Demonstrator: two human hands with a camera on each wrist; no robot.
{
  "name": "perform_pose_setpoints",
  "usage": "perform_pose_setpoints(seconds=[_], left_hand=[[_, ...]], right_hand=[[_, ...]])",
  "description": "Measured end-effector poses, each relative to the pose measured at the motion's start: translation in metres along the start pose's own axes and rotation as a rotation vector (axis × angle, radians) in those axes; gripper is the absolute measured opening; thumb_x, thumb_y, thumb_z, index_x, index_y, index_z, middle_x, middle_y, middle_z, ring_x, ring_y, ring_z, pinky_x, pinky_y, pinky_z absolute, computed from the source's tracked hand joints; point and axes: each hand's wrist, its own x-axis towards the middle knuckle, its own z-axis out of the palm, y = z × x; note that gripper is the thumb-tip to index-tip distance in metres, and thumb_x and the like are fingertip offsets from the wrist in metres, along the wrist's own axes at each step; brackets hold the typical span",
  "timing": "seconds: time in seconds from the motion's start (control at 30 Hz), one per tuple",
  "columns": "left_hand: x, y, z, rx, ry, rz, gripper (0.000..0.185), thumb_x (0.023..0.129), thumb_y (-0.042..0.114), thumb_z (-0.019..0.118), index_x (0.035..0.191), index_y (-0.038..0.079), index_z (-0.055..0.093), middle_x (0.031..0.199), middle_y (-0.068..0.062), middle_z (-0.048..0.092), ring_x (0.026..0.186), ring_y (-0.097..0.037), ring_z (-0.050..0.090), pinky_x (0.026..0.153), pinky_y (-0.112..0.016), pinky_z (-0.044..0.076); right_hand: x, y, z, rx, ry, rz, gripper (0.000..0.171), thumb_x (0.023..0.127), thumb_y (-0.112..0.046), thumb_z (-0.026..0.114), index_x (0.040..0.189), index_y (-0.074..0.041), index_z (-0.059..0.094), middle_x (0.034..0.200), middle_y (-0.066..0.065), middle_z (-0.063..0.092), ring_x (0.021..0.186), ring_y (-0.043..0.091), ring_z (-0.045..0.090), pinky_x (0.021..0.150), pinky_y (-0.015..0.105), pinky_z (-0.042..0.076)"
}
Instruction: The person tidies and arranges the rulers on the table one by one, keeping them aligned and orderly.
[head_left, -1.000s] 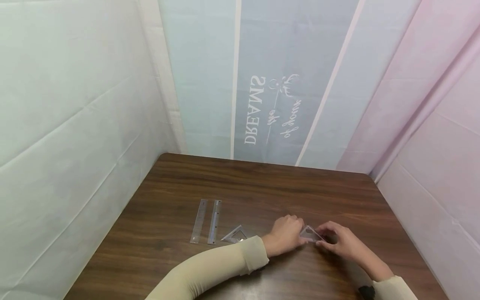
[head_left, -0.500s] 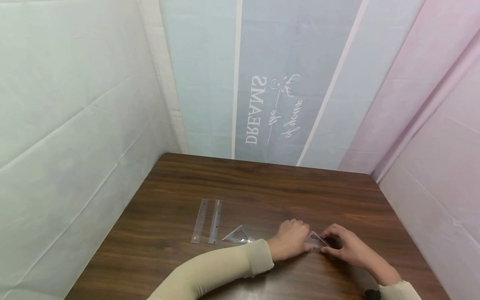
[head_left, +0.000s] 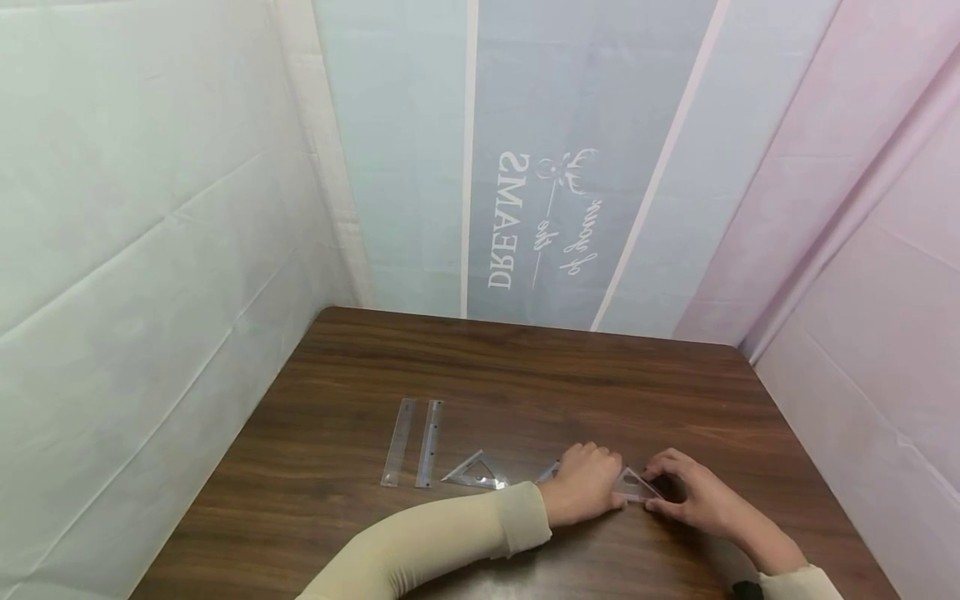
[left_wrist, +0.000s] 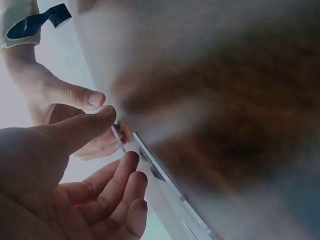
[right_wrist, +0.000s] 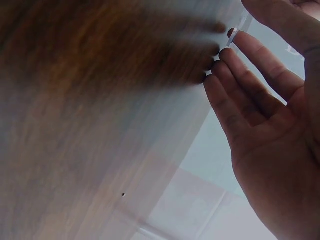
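Both hands are at a clear plastic set square low over the right part of the table. My left hand pinches its left corner between thumb and fingers; in the left wrist view, its thin edge shows between them. On the right side, my right hand pinches it, with the edge between thumb and index finger in the right wrist view. A second clear set square peeks out behind my left hand, mostly hidden. Further left a third set square lies flat.
Two clear rulers lie side by side left of the set squares on the brown wooden table. Pale cloth hangings stand around the table's back and sides, the back one with white lettering.
Both hands have shifted slightly right and toward the near edge with the set square. Part of another set square has come into view behind my left hand.
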Motion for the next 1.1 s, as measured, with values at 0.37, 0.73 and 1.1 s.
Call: perform_pose_setpoints(seconds=[0.37, 0.73, 1.1], left_hand=[[-0.0011, 0.001, -0.0012, 0.013, -0.004, 0.015, 0.039, 0.091, 0.063, 0.08, 0.106, 0.028, 0.073, 0.096, 0.013, 0.07, 0.089, -0.005, 0.064, 0.079, -0.024, 0.052], [0.0006, 0.002, 0.0023, 0.038, 0.033, 0.028, 0.039, 0.087, 0.065, 0.082, 0.101, 0.03, 0.072, 0.092, 0.015, 0.068, 0.086, -0.004, 0.062, 0.076, -0.023, 0.049], [0.0008, 0.0021, 0.0021, 0.061, 0.025, 0.029, 0.04, 0.087, 0.067, 0.081, 0.102, 0.031, 0.074, 0.094, 0.015, 0.068, 0.087, -0.003, 0.062, 0.076, -0.023, 0.048]], right_hand=[[0.001, 0.0008, 0.0003, -0.061, -0.023, -0.015, 0.039, 0.076, -0.018, 0.1, 0.102, -0.019, 0.072, 0.109, -0.005, 0.064, 0.098, 0.011, 0.062, 0.083, 0.026, 0.055], [-0.0003, 0.0035, -0.0012, -0.084, -0.029, -0.044, 0.04, 0.074, -0.016, 0.1, 0.101, -0.017, 0.071, 0.108, -0.004, 0.064, 0.097, 0.011, 0.063, 0.083, 0.023, 0.054], [-0.0011, 0.0052, -0.0002, -0.085, -0.032, -0.044, 0.04, 0.074, -0.016, 0.1, 0.102, -0.018, 0.071, 0.109, -0.004, 0.064, 0.098, 0.012, 0.063, 0.083, 0.025, 0.055]])
